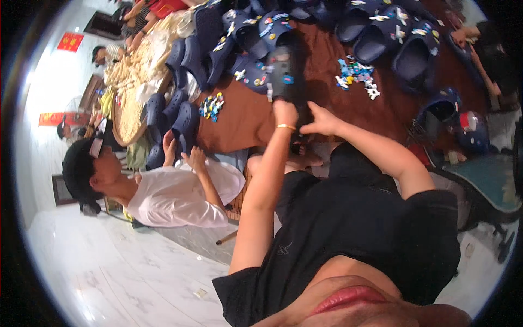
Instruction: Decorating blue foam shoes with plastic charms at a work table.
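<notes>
Head-worn fisheye, single view, facing down over black shirt [359,226], table [237,128] close ahead, floor [125,261] lower left.

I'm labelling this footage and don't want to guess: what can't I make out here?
All in the head view:
- Dark shoe in the left hand: blurred, so the shapes of its small decorations are lost.
- Blue-and-white pile: pieces too small and crowded to tell most apart.
- Navy clogs along the top: cut off by the picture edge.
- Co-worker at right: head cut off by the fisheye rim.
</notes>
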Demonstrator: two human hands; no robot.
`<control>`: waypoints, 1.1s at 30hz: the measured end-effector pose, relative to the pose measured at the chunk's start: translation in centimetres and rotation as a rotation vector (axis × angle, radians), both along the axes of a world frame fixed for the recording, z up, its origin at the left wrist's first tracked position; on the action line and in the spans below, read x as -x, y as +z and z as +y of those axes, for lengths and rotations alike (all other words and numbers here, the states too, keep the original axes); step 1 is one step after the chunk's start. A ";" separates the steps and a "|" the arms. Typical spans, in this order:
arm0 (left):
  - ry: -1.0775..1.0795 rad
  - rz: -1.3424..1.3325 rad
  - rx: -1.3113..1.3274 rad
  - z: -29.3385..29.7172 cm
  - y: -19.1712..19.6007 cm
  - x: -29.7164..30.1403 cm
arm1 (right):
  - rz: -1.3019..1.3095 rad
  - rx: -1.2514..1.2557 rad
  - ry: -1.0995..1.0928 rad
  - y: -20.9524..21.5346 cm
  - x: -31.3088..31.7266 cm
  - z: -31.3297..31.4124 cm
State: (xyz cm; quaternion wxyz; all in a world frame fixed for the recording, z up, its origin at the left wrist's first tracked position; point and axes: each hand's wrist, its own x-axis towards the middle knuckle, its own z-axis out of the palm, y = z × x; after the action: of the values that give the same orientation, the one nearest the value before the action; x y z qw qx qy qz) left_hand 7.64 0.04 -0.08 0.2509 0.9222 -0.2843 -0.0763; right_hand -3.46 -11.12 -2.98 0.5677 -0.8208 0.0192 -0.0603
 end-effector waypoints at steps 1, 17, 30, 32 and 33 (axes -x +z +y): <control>0.308 0.321 0.574 0.7 0.4 -1.0 | -0.044 0.011 0.015 1.7 -1.6 0.5; 0.173 0.153 0.612 2.6 1.0 2.1 | -0.149 -0.791 -0.726 6.8 -6.5 -15.6; 0.028 0.016 0.438 2.5 -3.2 4.3 | -0.736 -1.900 -0.672 5.8 -4.2 -26.2; 0.049 0.087 0.393 3.6 -2.1 5.2 | -0.773 -1.897 -0.676 6.7 -4.5 -26.0; 0.070 0.075 0.398 4.2 -2.1 5.2 | -0.756 -1.892 -0.746 7.6 -4.8 -25.3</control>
State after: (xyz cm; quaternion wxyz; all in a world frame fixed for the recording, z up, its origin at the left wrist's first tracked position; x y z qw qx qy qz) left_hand 2.39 4.28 -2.15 0.4412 0.8601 -0.2522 -0.0443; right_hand 1.38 -36.40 4.65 0.8856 0.0790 0.1300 -0.4388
